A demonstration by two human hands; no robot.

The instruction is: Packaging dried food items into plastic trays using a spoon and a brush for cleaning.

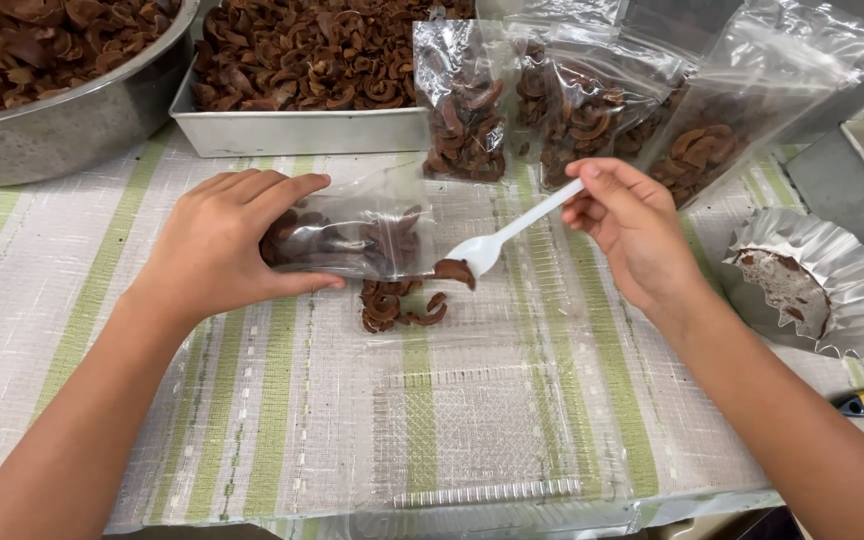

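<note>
the left hand [217,245] grips a clear bag [352,232] of dried brown pieces while the right hand [632,225], fingers closed, pinches a white plastic fork [512,232] at the bag's mouth.

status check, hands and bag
Left hand holds clear bag flat. Right hand grips white fork, nudging dried pieces. Nothing blocking.

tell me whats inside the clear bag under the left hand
Brown dried curled pieces fill the clear bag; the left hand covers its closed end, hiding whatever lies there.
</note>
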